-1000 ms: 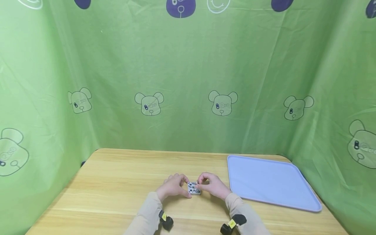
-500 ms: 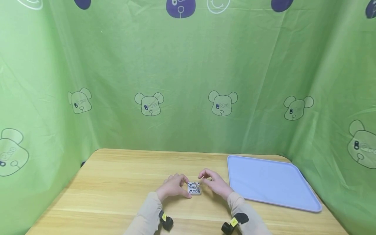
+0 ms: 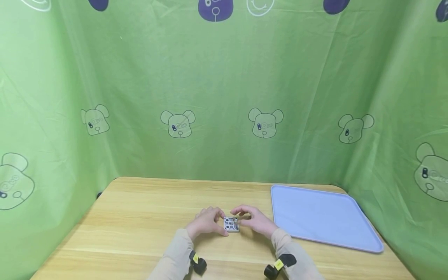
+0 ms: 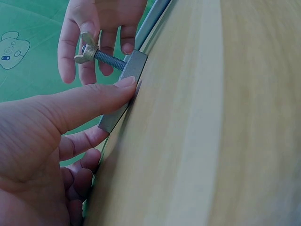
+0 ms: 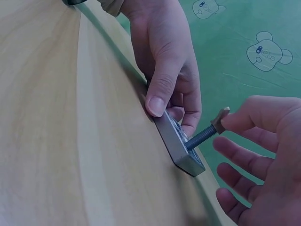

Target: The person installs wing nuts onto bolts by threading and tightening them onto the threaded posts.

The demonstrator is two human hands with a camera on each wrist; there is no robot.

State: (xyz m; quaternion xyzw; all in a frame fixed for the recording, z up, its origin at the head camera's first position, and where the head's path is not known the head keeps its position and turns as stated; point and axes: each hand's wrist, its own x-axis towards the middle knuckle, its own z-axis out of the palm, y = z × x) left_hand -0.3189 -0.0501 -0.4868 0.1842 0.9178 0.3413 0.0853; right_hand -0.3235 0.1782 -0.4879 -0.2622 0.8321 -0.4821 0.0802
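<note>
My left hand (image 3: 206,222) holds a small square metal block (image 3: 231,224) on the table, thumb along the near edge and a finger at the far one. Round holes show in the block's top face. From its right part a threaded bolt (image 5: 201,136) stands up, with a brass-coloured wing nut (image 4: 91,51) at its upper end. In the right wrist view, the thumb of my right hand (image 3: 254,221) touches the wing nut, while the other fingers are spread apart and loosely bent beside the bolt.
A light blue-purple tray (image 3: 322,217) lies on the right side of the wooden table (image 3: 157,202). Green curtains (image 3: 224,155) with bear-head prints hang behind and at both sides. A black wrist camera (image 3: 200,265) sits on the left sleeve, another on the right.
The right hand's fingers came off the wing nut and drew back, then moved in again, bringing the thumb against it. The left hand and the block have stayed in place.
</note>
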